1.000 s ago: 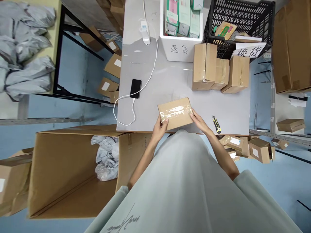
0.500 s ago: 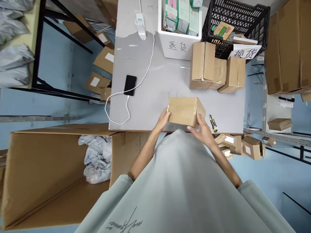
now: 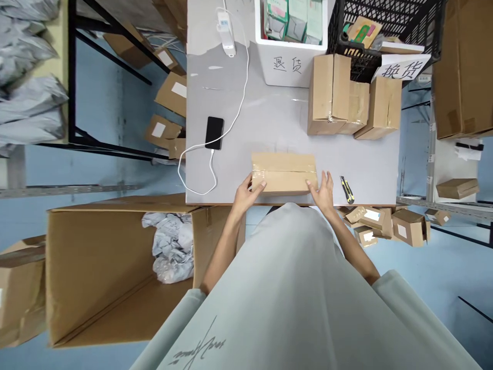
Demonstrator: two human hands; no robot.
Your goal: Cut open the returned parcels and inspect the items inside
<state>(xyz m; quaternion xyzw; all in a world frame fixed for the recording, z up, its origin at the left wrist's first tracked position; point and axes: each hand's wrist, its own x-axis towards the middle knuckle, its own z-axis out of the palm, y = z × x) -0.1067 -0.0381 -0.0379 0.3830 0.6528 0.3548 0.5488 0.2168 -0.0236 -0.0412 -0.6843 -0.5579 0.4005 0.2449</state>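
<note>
At the near edge of the worktop [image 3: 265,123], your left hand [image 3: 248,187] clasped the taped box [image 3: 284,172], your right hand [image 3: 322,191] spread open, thumb touching it.

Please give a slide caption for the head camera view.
Left hand grips, right hand touches a taped cardboard box on the grey table; utility knife nearby.

Cardboard box [image 3: 284,172]: small, brown, oblong, closed, clear tape strip along top seam. Lies flat, long side across, on tabletop [image 3: 269,123] near front edge, between phone cable and utility knife.
</note>
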